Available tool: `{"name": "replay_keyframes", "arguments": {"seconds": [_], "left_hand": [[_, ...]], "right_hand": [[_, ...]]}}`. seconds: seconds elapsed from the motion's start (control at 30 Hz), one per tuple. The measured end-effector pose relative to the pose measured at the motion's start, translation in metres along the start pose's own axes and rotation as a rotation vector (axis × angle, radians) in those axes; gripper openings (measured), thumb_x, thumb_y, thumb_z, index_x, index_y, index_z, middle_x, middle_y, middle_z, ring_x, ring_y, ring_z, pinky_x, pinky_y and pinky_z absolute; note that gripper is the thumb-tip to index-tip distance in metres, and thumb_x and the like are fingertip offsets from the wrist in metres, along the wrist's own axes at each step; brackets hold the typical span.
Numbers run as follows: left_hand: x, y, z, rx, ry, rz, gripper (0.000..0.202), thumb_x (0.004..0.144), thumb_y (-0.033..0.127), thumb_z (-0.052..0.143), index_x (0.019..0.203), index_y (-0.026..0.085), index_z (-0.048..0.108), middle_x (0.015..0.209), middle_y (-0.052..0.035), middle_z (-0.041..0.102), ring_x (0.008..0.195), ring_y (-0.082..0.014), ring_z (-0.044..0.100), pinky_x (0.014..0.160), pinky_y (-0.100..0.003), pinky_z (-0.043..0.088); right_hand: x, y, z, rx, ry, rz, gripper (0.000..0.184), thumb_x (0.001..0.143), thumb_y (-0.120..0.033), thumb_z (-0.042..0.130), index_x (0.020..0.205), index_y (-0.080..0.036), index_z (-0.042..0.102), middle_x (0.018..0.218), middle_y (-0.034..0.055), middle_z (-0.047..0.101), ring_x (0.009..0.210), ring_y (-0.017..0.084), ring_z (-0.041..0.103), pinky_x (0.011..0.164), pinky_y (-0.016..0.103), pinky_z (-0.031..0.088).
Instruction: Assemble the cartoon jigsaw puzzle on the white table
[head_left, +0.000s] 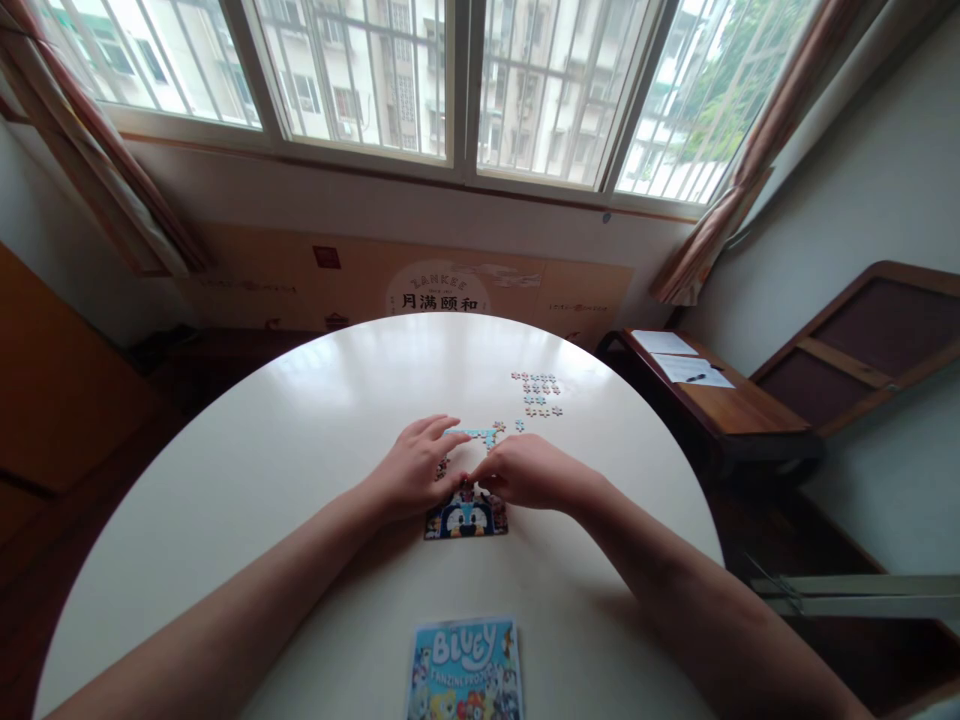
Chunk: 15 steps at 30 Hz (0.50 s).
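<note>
A small, partly built jigsaw puzzle (466,517) lies in the middle of the round white table (300,450). My left hand (415,466) rests on its left part with fingers stretched flat. My right hand (525,470) lies curled over its right part, fingertips pinched near a piece at the puzzle's centre; what they hold is hidden. A thin blue strip of joined pieces (472,434) shows just beyond the hands. Several loose pieces (538,392) lie farther back to the right.
The blue puzzle box (465,668) sits at the near table edge. A dark wooden side table (712,395) with papers and a pen stands to the right, next to a folded wooden frame (870,345). Windows and curtains line the far wall.
</note>
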<state>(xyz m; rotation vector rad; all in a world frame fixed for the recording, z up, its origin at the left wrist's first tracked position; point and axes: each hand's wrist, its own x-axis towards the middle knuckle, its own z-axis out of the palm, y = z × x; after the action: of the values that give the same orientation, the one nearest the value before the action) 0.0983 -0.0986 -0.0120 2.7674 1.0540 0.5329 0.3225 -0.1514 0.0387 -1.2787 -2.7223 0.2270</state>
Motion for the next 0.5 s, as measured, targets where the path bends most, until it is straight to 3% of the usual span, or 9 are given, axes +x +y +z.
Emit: {"name": "replay_keyframes", "arguments": {"seconds": [0.17, 0.27, 0.33, 0.43, 0.5], "left_hand": [[0.000, -0.001, 0.002, 0.023, -0.041, -0.021, 0.049, 0.091, 0.044, 0.059, 0.135, 0.023, 0.063, 0.152, -0.0131, 0.053, 0.144, -0.0353, 0.042, 0.119, -0.056, 0.033], [0.001, 0.001, 0.000, 0.036, -0.068, -0.033, 0.050, 0.091, 0.041, 0.058, 0.137, 0.023, 0.062, 0.154, -0.0131, 0.051, 0.145, -0.0352, 0.041, 0.120, -0.056, 0.032], [0.001, 0.002, -0.001, 0.038, -0.085, -0.049, 0.051, 0.091, 0.039, 0.058, 0.139, 0.024, 0.060, 0.156, -0.0128, 0.049, 0.146, -0.0355, 0.040, 0.120, -0.057, 0.031], [0.002, 0.004, -0.002, 0.030, -0.110, -0.086, 0.054, 0.092, 0.043, 0.057, 0.142, 0.024, 0.057, 0.159, -0.0129, 0.045, 0.149, -0.0363, 0.037, 0.121, -0.059, 0.028], [0.002, 0.004, -0.002, 0.023, -0.128, -0.104, 0.059, 0.091, 0.049, 0.058, 0.145, 0.024, 0.056, 0.161, -0.0134, 0.042, 0.150, -0.0370, 0.034, 0.122, -0.060, 0.026]], "right_hand": [[0.000, 0.004, 0.000, 0.094, 0.025, -0.051, 0.035, 0.086, -0.015, 0.064, 0.109, -0.035, 0.081, 0.086, 0.0009, 0.079, 0.074, 0.016, 0.066, 0.067, 0.027, 0.040], [-0.001, 0.020, -0.001, 0.200, 0.160, -0.027, 0.031, 0.087, -0.016, 0.065, 0.108, -0.032, 0.081, 0.086, 0.0004, 0.079, 0.074, 0.016, 0.067, 0.070, 0.026, 0.044], [-0.003, 0.043, -0.002, 0.266, 0.341, 0.090, 0.027, 0.089, -0.019, 0.062, 0.106, -0.028, 0.081, 0.085, 0.0014, 0.079, 0.073, 0.016, 0.067, 0.073, 0.027, 0.047], [-0.012, 0.092, -0.001, 0.274, 0.651, 0.398, 0.032, 0.092, -0.022, 0.053, 0.113, -0.022, 0.078, 0.092, 0.0050, 0.079, 0.074, 0.017, 0.067, 0.076, 0.029, 0.052], [-0.018, 0.124, 0.005, 0.188, 0.732, 0.626, 0.038, 0.093, -0.022, 0.046, 0.117, -0.021, 0.076, 0.103, 0.0063, 0.078, 0.082, 0.019, 0.069, 0.083, 0.031, 0.054]]}}
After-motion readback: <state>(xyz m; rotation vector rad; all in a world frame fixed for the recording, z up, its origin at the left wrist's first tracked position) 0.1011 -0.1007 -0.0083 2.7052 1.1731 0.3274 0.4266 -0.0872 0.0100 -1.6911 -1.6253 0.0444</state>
